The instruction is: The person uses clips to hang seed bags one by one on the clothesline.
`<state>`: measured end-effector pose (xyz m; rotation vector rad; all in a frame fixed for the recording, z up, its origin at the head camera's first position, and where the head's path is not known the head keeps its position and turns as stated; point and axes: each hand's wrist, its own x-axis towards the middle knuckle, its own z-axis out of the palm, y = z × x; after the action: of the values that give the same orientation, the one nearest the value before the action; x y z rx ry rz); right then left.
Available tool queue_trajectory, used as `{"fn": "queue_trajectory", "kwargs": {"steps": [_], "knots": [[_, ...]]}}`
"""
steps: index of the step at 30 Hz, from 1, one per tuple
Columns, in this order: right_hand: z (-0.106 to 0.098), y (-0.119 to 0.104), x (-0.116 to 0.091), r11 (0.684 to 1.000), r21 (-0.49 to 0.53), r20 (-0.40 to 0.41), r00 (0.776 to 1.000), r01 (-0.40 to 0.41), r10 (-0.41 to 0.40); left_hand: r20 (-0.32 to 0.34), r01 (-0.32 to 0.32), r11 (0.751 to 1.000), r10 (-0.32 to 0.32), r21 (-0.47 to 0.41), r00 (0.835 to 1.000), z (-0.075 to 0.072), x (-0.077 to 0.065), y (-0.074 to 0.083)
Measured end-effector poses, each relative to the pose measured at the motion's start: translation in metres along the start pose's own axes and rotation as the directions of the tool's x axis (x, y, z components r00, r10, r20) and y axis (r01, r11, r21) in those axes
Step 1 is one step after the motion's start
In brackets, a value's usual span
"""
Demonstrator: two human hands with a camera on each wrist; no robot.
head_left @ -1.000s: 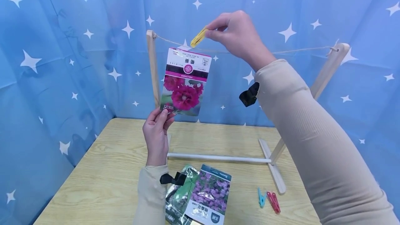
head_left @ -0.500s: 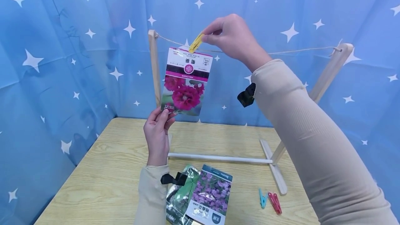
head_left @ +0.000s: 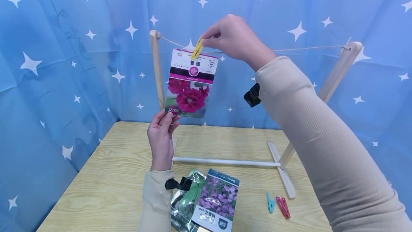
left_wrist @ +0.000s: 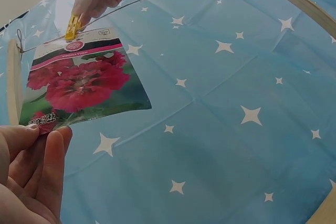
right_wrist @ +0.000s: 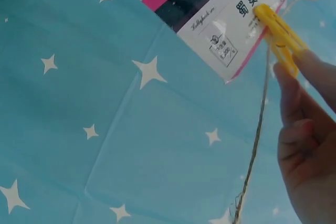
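A hollyhock seed packet (head_left: 191,85) with magenta flowers hangs upside down in front of the twine (head_left: 309,49). My left hand (head_left: 162,140) pinches its lower left corner between thumb and fingers. Up at the packet's top edge, my right hand (head_left: 236,40) pinches the handles of a yellow clothespin (head_left: 197,49). In the right wrist view the clothespin (right_wrist: 281,35) straddles the packet's edge, its tip over the printed front. The left wrist view shows the packet (left_wrist: 84,82) running from my left fingers up to the clothespin (left_wrist: 72,28) beside the twine.
Two wooden posts, left (head_left: 156,71) and right (head_left: 341,71), carry the twine. A white rod (head_left: 225,162) joins them low down. On the table (head_left: 96,174) lie a purple-flower packet (head_left: 217,199), a green packet (head_left: 190,196), a blue clothespin (head_left: 270,202) and a red clothespin (head_left: 283,207).
My right hand has moved left and down, bringing the yellow clothespin from above the packet onto its top edge. The left hand and packet have stayed nearly still.
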<state>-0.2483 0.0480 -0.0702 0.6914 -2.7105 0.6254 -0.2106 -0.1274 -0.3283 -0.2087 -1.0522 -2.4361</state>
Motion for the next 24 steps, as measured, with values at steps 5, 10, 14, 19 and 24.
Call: {"fn": "queue_trajectory", "kwargs": {"steps": [5, 10, 14, 19, 24], "knots": [[0.0007, -0.0004, 0.0006, 1.000, -0.008, 0.027, 1.000, 0.008, -0.008, 0.010, 0.004, 1.000, -0.004, 0.017, 1.000, 0.0003, -0.0004, -0.0006], [0.0035, 0.0040, 0.0006, 0.999, -0.002, 0.025, 0.999, 0.038, -0.038, 0.050, -0.007, 0.990, 0.000, 0.139, 0.999, 0.0009, -0.0005, -0.0024], [0.0046, 0.0057, 0.0004, 0.999, 0.026, 0.019, 0.999, 0.039, -0.040, 0.079, -0.024, 0.973, 0.006, 0.229, 0.997, 0.0025, -0.0012, -0.0029], [0.0041, 0.0065, -0.0016, 0.999, 0.031, 0.008, 0.999, 0.035, -0.036, 0.088, -0.032, 0.951, 0.005, 0.307, 0.996, 0.0026, -0.0008, -0.0046], [0.0046, 0.0082, -0.0080, 0.998, 0.034, -0.074, 0.996, 0.052, -0.049, 0.081, -0.029, 0.937, 0.001, 0.347, 0.997, 0.0009, -0.0014, -0.0041]]}}
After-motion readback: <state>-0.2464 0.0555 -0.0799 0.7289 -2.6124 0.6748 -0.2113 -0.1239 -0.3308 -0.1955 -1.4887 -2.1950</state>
